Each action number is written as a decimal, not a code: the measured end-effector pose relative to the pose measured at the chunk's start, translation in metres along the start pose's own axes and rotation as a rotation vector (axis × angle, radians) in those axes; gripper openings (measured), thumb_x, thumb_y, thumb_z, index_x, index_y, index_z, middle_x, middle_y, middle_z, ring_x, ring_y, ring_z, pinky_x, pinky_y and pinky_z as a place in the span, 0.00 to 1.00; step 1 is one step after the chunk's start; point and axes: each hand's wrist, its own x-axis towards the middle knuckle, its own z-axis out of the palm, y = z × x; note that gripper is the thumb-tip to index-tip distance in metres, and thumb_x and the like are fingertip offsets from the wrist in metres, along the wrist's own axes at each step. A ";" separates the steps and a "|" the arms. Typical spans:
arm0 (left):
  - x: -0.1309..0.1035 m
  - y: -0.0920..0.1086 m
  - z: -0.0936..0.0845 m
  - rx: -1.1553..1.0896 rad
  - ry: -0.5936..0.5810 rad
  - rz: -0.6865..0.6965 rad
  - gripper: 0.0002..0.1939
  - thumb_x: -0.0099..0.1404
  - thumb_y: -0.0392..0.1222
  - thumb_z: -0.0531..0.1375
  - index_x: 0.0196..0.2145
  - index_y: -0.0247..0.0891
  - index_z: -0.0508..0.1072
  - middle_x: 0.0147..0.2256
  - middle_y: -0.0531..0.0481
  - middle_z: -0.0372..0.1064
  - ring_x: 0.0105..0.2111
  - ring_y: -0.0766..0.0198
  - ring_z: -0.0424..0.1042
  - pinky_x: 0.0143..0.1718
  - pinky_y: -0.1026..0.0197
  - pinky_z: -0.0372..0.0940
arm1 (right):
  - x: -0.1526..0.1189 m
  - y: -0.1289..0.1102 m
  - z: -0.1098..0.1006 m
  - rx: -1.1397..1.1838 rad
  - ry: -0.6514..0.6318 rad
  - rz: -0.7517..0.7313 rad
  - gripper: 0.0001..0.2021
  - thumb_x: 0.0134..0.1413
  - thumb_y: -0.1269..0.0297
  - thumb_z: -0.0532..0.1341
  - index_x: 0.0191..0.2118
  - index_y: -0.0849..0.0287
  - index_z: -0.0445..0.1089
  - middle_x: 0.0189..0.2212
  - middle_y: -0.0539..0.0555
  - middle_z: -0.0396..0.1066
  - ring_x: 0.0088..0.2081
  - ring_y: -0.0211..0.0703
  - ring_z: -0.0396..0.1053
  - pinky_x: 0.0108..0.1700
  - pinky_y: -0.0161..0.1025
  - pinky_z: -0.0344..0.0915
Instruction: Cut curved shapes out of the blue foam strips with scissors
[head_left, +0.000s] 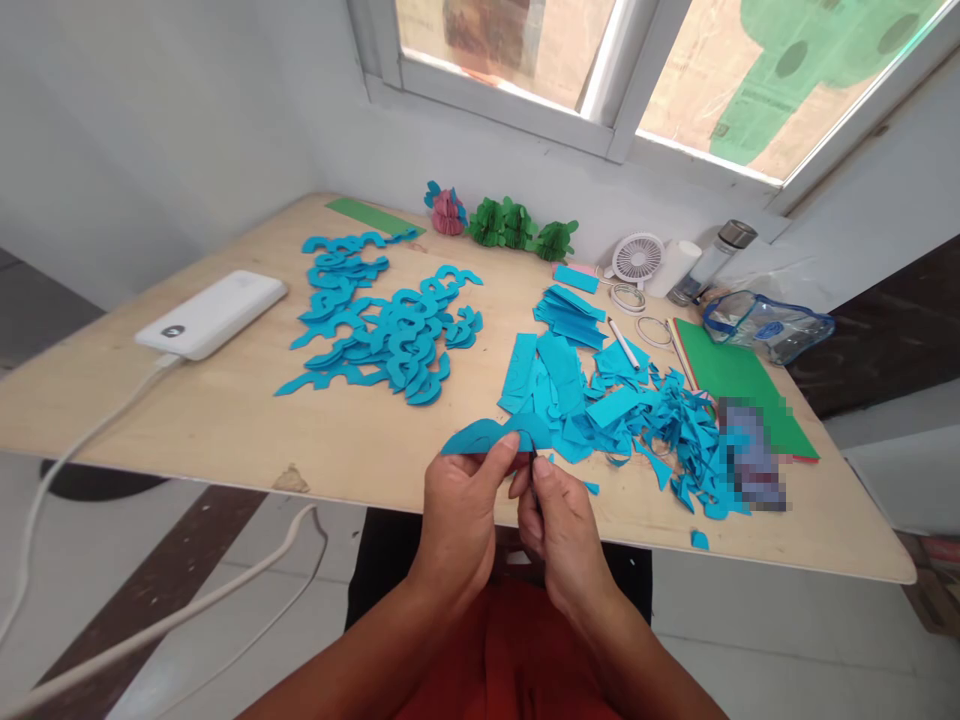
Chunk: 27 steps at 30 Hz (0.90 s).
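My left hand (461, 510) pinches a curved blue paper piece (474, 437) between thumb and fingers at the table's front edge. Beside it, my right hand (559, 520) is closed around a thin dark tool (535, 478), whose upper end touches the paper; the rest is hidden in my fingers. Ahead and to the left lie wavy blue cutouts (409, 340), overlapping in piles. Blue paper sheets (551, 385) and small blue scraps (686, 430) are spread ahead and to the right of my hands.
A white power bank (212, 314) with a cable sits at the left. Green folded-paper figures (516, 222), a small fan (637, 258), tape rolls (627, 298) and a bottle (712, 262) line the back. Green paper (750, 385) and a clear pouch (769, 325) are at the right.
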 end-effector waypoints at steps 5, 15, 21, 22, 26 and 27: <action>0.000 0.003 -0.002 0.062 -0.024 -0.030 0.12 0.51 0.40 0.66 0.18 0.36 0.67 0.19 0.56 0.62 0.24 0.68 0.61 0.32 0.62 0.62 | -0.001 -0.003 -0.001 0.016 -0.011 0.014 0.22 0.56 0.45 0.56 0.25 0.60 0.65 0.10 0.40 0.49 0.13 0.28 0.40 0.14 0.30 0.38; 0.001 0.007 -0.005 0.053 -0.036 -0.062 0.10 0.50 0.40 0.67 0.19 0.35 0.71 0.20 0.54 0.66 0.24 0.67 0.64 0.32 0.62 0.64 | -0.001 -0.008 0.000 0.015 -0.025 0.047 0.22 0.53 0.44 0.58 0.23 0.60 0.63 0.09 0.39 0.47 0.12 0.28 0.39 0.14 0.30 0.38; 0.003 0.009 -0.008 0.068 -0.089 -0.058 0.06 0.51 0.39 0.67 0.23 0.35 0.73 0.20 0.55 0.67 0.24 0.66 0.65 0.34 0.61 0.65 | -0.002 -0.007 -0.002 0.023 -0.032 0.068 0.23 0.54 0.44 0.57 0.23 0.60 0.63 0.09 0.39 0.48 0.12 0.27 0.39 0.14 0.30 0.37; 0.003 0.010 -0.008 0.074 -0.090 -0.050 0.06 0.51 0.38 0.67 0.23 0.35 0.73 0.21 0.55 0.68 0.25 0.66 0.65 0.34 0.61 0.66 | -0.003 -0.007 -0.002 0.025 -0.031 0.070 0.23 0.54 0.44 0.57 0.23 0.60 0.63 0.09 0.39 0.49 0.12 0.27 0.39 0.14 0.30 0.36; 0.004 0.012 -0.008 0.101 -0.093 -0.036 0.06 0.50 0.37 0.67 0.25 0.35 0.74 0.24 0.54 0.70 0.27 0.65 0.67 0.34 0.61 0.66 | -0.002 -0.007 -0.002 0.034 -0.030 0.076 0.22 0.55 0.44 0.57 0.23 0.60 0.64 0.09 0.39 0.49 0.12 0.27 0.39 0.14 0.30 0.36; 0.005 0.012 -0.008 0.110 -0.099 -0.039 0.06 0.50 0.37 0.67 0.25 0.35 0.74 0.24 0.53 0.71 0.27 0.65 0.67 0.34 0.61 0.66 | -0.002 -0.007 -0.002 0.035 -0.029 0.076 0.22 0.54 0.44 0.58 0.23 0.60 0.64 0.09 0.39 0.49 0.12 0.27 0.39 0.14 0.30 0.36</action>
